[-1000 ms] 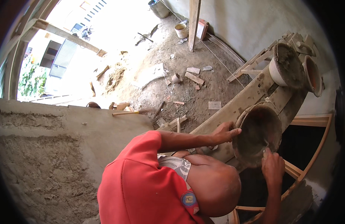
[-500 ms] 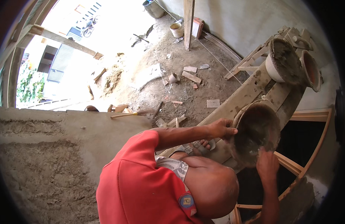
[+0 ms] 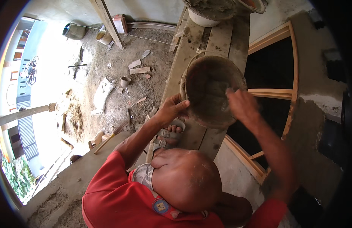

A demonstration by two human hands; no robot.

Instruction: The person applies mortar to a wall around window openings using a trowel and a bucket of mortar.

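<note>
A mortar-caked bucket sits on the wooden planks in front of me, its round mouth tilted toward me. Wet grey residue coats its inside. My left hand is closed on the bucket's left rim, thumb on the edge and fingers against the outer wall. Over the right part of the mouth is my right hand, curled like a fist and blurred by motion. Whatever it may hold is hidden inside the bucket. Beyond it, a pale basin heaped with grey mortar stands on the same planks.
The plank platform runs away from me, with my sandalled foot on it. A wooden window frame with dark openings lies to the right. Broken bricks litter the dirt floor at left. A wooden post and another bucket stand farther off.
My view has turned toward the planks, so the bucket appears nearer the centre. The right hand has shifted along the bucket's right side; the left hand keeps its hold on the rim.
</note>
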